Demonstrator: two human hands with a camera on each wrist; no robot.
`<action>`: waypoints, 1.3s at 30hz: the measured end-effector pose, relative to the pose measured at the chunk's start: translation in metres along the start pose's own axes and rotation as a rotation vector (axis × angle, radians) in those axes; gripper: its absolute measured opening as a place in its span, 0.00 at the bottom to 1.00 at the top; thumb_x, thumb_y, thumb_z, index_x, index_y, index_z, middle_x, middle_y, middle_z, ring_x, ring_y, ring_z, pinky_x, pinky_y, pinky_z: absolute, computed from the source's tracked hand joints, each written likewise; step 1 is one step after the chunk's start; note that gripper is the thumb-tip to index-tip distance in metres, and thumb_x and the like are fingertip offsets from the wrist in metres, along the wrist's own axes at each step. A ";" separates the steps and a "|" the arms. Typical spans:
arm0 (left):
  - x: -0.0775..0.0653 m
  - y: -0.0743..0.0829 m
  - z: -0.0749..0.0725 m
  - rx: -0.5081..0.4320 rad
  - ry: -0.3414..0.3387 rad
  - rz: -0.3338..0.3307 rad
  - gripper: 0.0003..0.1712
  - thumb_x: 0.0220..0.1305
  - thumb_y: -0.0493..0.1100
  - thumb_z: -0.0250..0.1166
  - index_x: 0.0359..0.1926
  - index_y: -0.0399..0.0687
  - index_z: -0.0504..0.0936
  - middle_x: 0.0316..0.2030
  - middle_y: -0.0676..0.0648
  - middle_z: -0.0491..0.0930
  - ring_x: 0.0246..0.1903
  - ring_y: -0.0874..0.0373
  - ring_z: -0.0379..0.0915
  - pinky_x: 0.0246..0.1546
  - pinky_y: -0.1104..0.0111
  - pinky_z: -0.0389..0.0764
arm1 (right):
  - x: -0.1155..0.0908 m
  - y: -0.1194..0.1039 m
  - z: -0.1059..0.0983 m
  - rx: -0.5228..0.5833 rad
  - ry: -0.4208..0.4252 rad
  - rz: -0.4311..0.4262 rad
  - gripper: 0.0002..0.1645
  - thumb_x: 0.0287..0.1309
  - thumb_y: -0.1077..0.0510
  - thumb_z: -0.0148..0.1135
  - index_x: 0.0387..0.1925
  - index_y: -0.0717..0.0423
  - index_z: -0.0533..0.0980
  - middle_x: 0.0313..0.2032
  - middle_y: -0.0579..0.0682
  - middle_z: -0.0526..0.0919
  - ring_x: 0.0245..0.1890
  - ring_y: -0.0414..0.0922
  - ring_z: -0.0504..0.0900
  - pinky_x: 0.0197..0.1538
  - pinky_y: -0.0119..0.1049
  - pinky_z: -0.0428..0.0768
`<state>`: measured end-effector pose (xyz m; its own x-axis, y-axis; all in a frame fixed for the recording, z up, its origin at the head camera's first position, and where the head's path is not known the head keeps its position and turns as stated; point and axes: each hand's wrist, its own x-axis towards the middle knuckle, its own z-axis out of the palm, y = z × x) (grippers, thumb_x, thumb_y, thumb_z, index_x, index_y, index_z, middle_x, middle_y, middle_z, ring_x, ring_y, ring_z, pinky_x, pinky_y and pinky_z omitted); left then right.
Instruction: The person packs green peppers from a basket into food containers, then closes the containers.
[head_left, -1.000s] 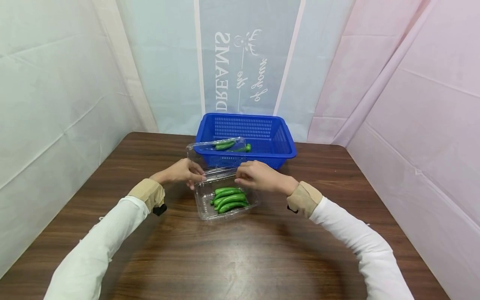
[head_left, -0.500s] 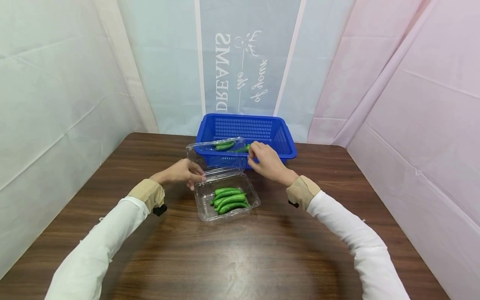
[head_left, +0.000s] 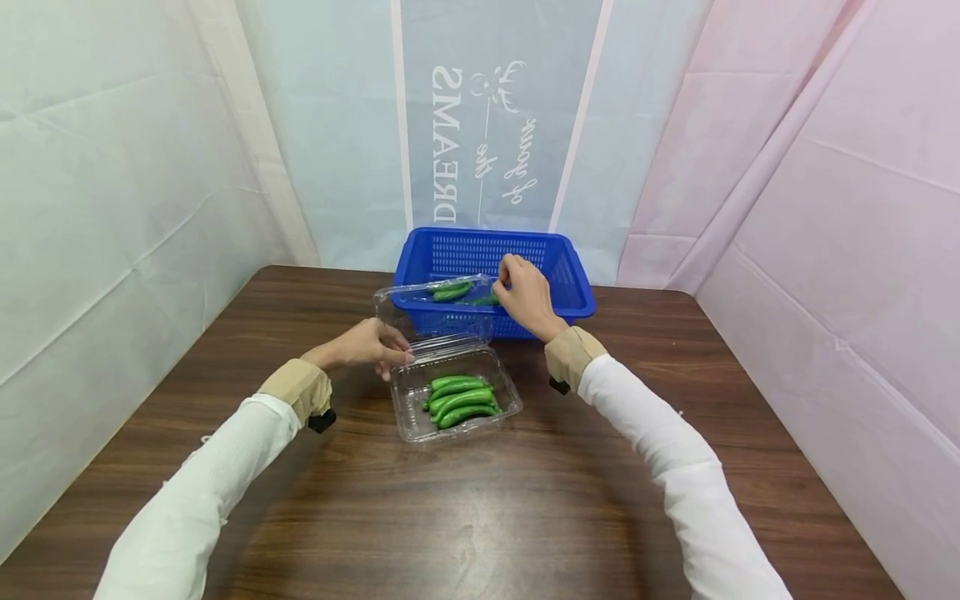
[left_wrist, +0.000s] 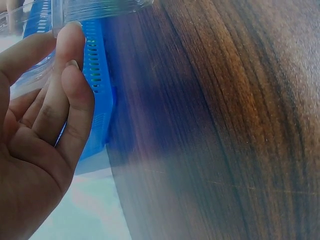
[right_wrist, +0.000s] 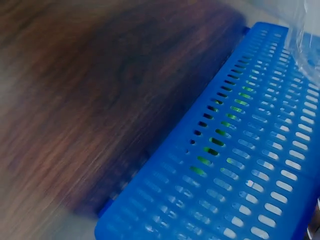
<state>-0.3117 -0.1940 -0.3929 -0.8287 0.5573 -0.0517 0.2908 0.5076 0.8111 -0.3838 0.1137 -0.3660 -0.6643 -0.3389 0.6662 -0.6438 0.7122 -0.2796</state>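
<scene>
An opened clear plastic clamshell box [head_left: 408,421] lies on the table, its lid [head_left: 431,317] tilted back against the basket's front. Several green chili peppers [head_left: 463,400] rest together in its base. My left hand [head_left: 367,343] pinches the box at its left side, close to the hinge; the left wrist view shows its fingers [left_wrist: 70,45] against the clear plastic. Over the front rim of the blue basket [head_left: 573,283] is my right hand [head_left: 527,293], fingers bent downward beside more green chili peppers [head_left: 452,292]. Whether its fingertips hold a pepper is hidden. The right wrist view does not show that hand.
The blue basket's slotted wall [right_wrist: 240,130] stands at the back of the brown wooden table [head_left: 465,517], with green showing through its slots. Pale cloth walls [head_left: 847,208] enclose the table on the left, right and back.
My right hand has left the box's hinge area and moved away and up, over the basket's front rim. The left hand and the box have stayed in place.
</scene>
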 end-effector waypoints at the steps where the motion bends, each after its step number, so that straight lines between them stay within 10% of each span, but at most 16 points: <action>1: 0.000 0.000 0.000 0.000 0.002 -0.002 0.18 0.64 0.41 0.70 0.47 0.29 0.83 0.35 0.41 0.86 0.21 0.47 0.83 0.29 0.53 0.85 | 0.003 0.001 0.003 -0.002 -0.004 0.023 0.11 0.62 0.66 0.57 0.27 0.54 0.65 0.26 0.51 0.68 0.25 0.49 0.66 0.29 0.42 0.64; 22: -0.007 -0.003 -0.001 -0.003 0.033 -0.012 0.17 0.63 0.41 0.70 0.46 0.30 0.84 0.34 0.41 0.86 0.21 0.50 0.82 0.29 0.54 0.85 | 0.022 0.006 0.016 -0.034 -0.517 0.365 0.12 0.70 0.55 0.55 0.47 0.55 0.81 0.44 0.54 0.82 0.40 0.50 0.79 0.43 0.46 0.79; 39: -0.004 -0.004 -0.001 0.006 0.017 0.004 0.18 0.64 0.41 0.69 0.47 0.29 0.83 0.35 0.41 0.86 0.22 0.48 0.83 0.30 0.52 0.85 | 0.021 0.010 0.020 -0.026 -0.551 0.366 0.17 0.70 0.56 0.52 0.52 0.56 0.80 0.50 0.56 0.81 0.43 0.50 0.79 0.45 0.47 0.79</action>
<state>-0.3097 -0.1992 -0.3949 -0.8356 0.5480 -0.0380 0.2972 0.5092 0.8077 -0.4121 0.1013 -0.3684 -0.9401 -0.3319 0.0778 -0.3344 0.8537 -0.3992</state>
